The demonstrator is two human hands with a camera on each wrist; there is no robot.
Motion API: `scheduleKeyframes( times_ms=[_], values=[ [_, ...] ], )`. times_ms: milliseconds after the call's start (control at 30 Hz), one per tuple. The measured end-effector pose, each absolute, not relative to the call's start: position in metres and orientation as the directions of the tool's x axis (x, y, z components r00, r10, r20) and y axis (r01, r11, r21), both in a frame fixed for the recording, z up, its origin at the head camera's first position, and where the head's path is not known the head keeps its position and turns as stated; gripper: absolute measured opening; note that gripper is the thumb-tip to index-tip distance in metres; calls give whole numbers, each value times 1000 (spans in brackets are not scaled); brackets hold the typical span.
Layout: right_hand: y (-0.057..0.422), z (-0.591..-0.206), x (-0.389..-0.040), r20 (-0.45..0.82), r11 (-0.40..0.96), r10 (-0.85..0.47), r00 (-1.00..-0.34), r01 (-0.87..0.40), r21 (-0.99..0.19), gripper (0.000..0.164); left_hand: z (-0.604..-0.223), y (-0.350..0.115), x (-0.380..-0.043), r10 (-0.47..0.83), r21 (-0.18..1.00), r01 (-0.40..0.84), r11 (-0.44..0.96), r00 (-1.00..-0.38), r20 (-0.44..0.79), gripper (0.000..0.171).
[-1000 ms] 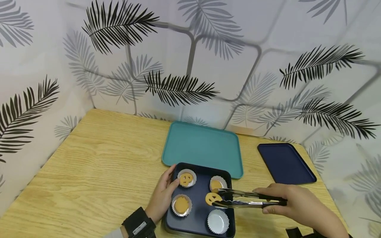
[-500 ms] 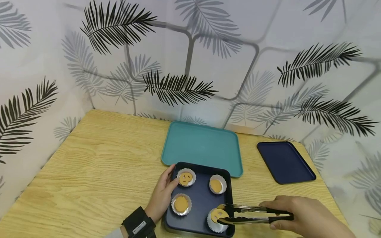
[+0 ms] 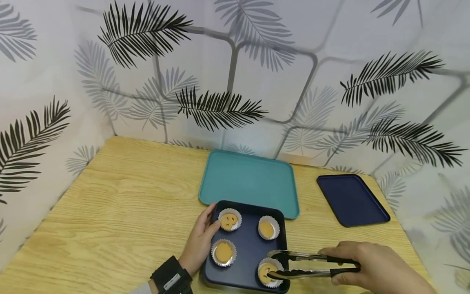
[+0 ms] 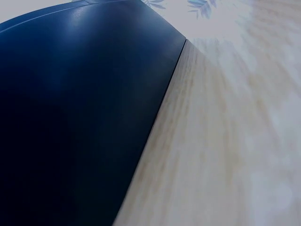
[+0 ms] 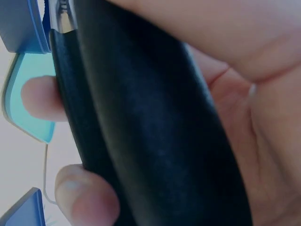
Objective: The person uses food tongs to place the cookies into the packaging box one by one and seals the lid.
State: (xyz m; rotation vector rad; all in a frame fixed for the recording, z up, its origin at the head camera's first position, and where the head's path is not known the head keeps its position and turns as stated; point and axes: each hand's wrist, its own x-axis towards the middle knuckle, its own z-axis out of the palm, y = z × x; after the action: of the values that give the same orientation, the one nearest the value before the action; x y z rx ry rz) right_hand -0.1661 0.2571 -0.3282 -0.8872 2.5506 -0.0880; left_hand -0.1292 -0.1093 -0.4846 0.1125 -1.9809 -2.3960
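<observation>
My left hand (image 3: 198, 241) holds the left side of a dark blue baking pan (image 3: 244, 261), thumb over the rim. In the left wrist view, the dark pan wall (image 4: 94, 103) fills the left half. My right hand (image 3: 374, 263) grips metal tongs (image 3: 308, 257) by their black handles (image 5: 150, 113). The tong tips are spread over the front right paper baking cup, where a round cookie (image 3: 265, 272) with cut-out holes lies. Other paper cups in the pan hold a holed cookie (image 3: 229, 221) at back left, a plain cookie (image 3: 223, 252) at front left and another (image 3: 266, 230) at back right.
A teal tray (image 3: 249, 179) lies behind the pan, close to its far edge. Farther right is a small navy tray (image 3: 352, 200). All stand on a wooden table (image 3: 139, 196) against a leaf-patterned backdrop (image 3: 205, 61).
The tongs carried the holed cookie from the pan's middle right to the front right cup. Their tips have now spread, and the cookie lies in the cup. The left hand stays put.
</observation>
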Motion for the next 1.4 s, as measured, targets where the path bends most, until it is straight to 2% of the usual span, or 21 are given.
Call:
scheduleKeyframes(
  times_ms=[533, 667, 767, 1033, 1167, 1400],
  values=[
    [258, -339, -172, -389, 785, -619, -682, -545, -295, 65, -485, -111, -130, -67, 986, -11, -167, -997, -22, 55],
    [263, -341, -176, -373, 785, -618, -692, -516, -343, 66, -484, -111, -131, -68, 987, -8, -163, -997, -20, 55],
    [265, -341, -181, -320, 786, -607, -727, -494, -371, 67, -484, -110, -130, -70, 987, -9, -161, -997, -20, 55],
    [257, -356, -200, -195, 868, -394, -898, -294, -401, 87, -483, -111, -128, -58, 984, -2, -178, -998, -13, 54],
    [250, -378, -213, -175, 869, -322, -930, -217, -445, 90, -484, -111, -129, -54, 983, -1, -183, -998, -11, 55],
    [236, -409, -227, -296, 858, -156, -942, 19, -513, 105, -487, -112, -129, -57, 986, -12, -168, -998, -22, 54]
  ],
)
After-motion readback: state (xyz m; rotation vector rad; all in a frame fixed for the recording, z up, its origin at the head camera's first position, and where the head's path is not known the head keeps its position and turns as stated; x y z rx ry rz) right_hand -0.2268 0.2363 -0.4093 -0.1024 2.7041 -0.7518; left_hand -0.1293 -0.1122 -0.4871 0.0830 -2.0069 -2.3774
